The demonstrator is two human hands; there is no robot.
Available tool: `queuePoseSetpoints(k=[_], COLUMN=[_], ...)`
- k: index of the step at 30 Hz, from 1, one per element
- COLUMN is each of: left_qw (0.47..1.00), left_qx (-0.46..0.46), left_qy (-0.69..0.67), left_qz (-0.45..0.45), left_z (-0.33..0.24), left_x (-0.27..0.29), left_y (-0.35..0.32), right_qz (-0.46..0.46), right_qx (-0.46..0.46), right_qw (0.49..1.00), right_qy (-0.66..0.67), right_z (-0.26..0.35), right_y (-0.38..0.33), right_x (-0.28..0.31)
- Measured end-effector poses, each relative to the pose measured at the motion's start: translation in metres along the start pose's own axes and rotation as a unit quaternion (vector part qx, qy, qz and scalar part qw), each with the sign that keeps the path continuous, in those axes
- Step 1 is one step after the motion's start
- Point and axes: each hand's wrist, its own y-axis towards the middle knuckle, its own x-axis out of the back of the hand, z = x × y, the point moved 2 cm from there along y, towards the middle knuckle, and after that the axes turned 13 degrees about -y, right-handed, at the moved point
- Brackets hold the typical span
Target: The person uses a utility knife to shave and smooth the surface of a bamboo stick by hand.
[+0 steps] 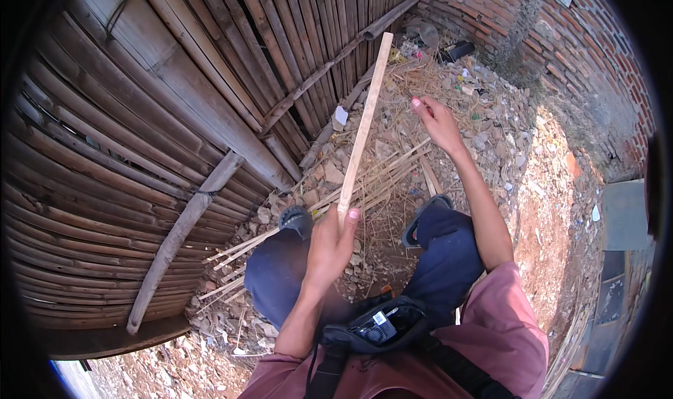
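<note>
My left hand is wrapped round the lower end of a pale, flat bamboo strip. The strip points up and away from me, leaning slightly to the right. To the right of its upper half, apart from it, is my right hand. Its fingers are curled with thumb and fingertip close together; whatever they may pinch is too small to make out. Between my feet and beyond them, a loose bundle of thin bamboo strips lies on the ground under the held strip.
A bamboo slat wall with a wooden pole rises on the left. The far right has a brick wall. Rubble and dry straw cover the ground. An open black pouch hangs at my waist, and sandals are on my feet.
</note>
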Motion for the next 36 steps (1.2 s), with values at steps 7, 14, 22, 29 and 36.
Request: queuePoseSetpoints(k=[7,14,22,29,36], left_qw=[0.998,0.996,0.988,0.993,0.929], left_qx=[0.039,-0.004,0.031,0.024,0.167], left_qy=[-0.031,-0.034,-0.066,-0.099,-0.287], left_qz=[0.047,0.077,0.136,0.064,0.165], left_z=[0.003,0.004,0.007,0.009,-0.003], left_x=[-0.001,-0.009,-0.012,0.0,0.009], left_y=[-0.002,-0.008,-0.016,-0.003,-0.003], right_qz=[-0.074,-0.131,-0.179,0.008,0.144], right_qx=[0.075,0.087,-0.073,-0.06,0.032], right_qw=[0.986,0.978,0.977,0.997,0.984], right_qy=[0.133,0.14,0.092,0.045,0.1], right_z=[0.055,0.03,-0.021,-0.032,0.029], right_y=[-0.008,0.021,0.052,0.022,-0.017], right_x=[0.035,0.042,0.056,0.018,0.027])
